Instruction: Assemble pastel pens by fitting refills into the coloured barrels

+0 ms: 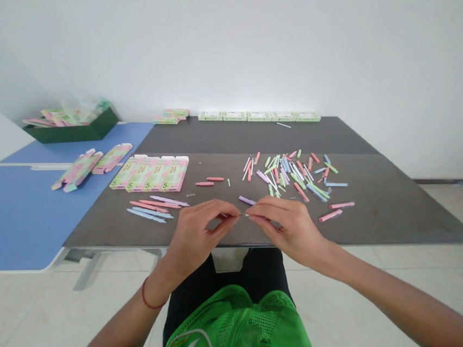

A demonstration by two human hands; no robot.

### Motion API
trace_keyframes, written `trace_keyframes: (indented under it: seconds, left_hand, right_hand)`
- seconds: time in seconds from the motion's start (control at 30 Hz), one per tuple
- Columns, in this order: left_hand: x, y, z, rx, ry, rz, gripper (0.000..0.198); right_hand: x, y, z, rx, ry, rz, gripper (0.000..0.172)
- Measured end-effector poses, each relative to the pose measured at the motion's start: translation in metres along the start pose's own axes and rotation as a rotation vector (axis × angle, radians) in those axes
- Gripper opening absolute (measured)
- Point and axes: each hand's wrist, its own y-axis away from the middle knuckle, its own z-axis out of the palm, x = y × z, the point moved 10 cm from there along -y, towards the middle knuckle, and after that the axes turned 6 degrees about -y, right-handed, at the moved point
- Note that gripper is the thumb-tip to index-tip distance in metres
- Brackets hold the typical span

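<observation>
Head view: a dark green tray (pixel 71 132) sat at the far corner of the blue table (pixel 14 218), holding flat pink and green cardboard pieces, with a clear plastic bag (pixel 83 107) bunched on top and some pieces sticking out past the rim. Flat pink and green cartons (pixel 149 172), each panel printed with a 5, lay in a block on the grey table (pixel 396 205), with two more carton strips (pixel 77 170) on the blue table beside it. A row of pale green boxes (pixel 259 116) stood along the far edge of the grey table. The left hand (pixel 201 236) and right hand (pixel 287 228) met over the near part of the grey table, fingers curled in, arms coming in from either side. Both hands were pinching a short thin stick (pixel 245 214) between fingertips and thumbs, its ends partly hidden and its colour hard to tell. A purple stick (pixel 247 200) lay just beyond the right hand. A loose pile of pastel sticks (pixel 292 174) lay further out, and blue and pink sticks (pixel 150 207) lay left of the hands. A red string (pixel 153 295) circled the left wrist. A green mesh cloth (pixel 241 327) lay over the person's lap. Pale floor tiles (pixel 389 276) and a white wall (pixel 244 44) surrounded the tables.
</observation>
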Motion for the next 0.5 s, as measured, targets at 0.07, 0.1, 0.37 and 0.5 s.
trace_keyframes:
  seconds: [0.07, 0.1, 0.37, 0.5]
  left_hand:
    - [0.002, 0.001, -0.001, 0.021, 0.007, 0.014, 0.006]
    - [0.002, 0.002, 0.000, 0.028, 0.012, 0.015, 0.006]
    - [-0.009, 0.009, 0.003, 0.089, 0.070, -0.072, 0.014]
    - [-0.013, 0.009, 0.006, 0.063, 0.072, -0.088, 0.011]
  right_hand:
    - [0.004, 0.000, 0.000, 0.018, -0.032, 0.036, 0.015]
    - [0.007, 0.000, 0.000, 0.026, -0.049, 0.055, 0.014]
    - [0.015, 0.003, 0.004, 0.096, -0.142, 0.129, 0.013]
    - [0.012, 0.007, 0.006, 0.120, -0.141, 0.066, 0.020]
